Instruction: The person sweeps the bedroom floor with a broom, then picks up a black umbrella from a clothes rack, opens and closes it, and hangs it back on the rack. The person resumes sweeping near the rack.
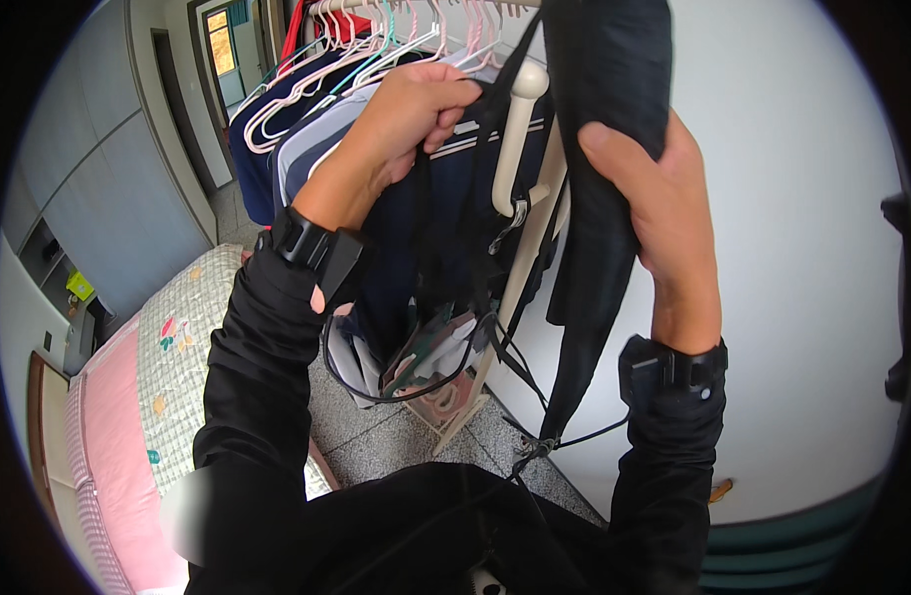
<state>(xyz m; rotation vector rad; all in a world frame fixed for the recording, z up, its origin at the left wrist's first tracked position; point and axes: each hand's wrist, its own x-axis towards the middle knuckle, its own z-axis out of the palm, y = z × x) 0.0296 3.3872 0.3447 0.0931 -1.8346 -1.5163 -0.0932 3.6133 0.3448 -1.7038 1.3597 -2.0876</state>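
A long piece of black cloth (596, 258) with a thin strap (516, 61) hangs in front of me; I cannot tell its exact kind. My right hand (664, 193) grips its upper part, the thumb lying across the front. My left hand (421, 114) is closed, thumb and forefinger pinching black strap or cloth beside the hanging clothes. Between the two hands rises a cream peg (512, 159) with a rounded tip, fixed to the clothes rack's slanting post (528, 273). A small metal clip (515, 220) dangles below the peg. Both wrists wear black bands with cables.
Clothes on pink and white hangers (371, 74) fill the rack at the back. Below them stands a bin or basket of folded cloth (430, 362). A bed (178, 347) with checked bedding is at left, a white wall (783, 248) at right, a grey wardrobe (118, 218) beyond.
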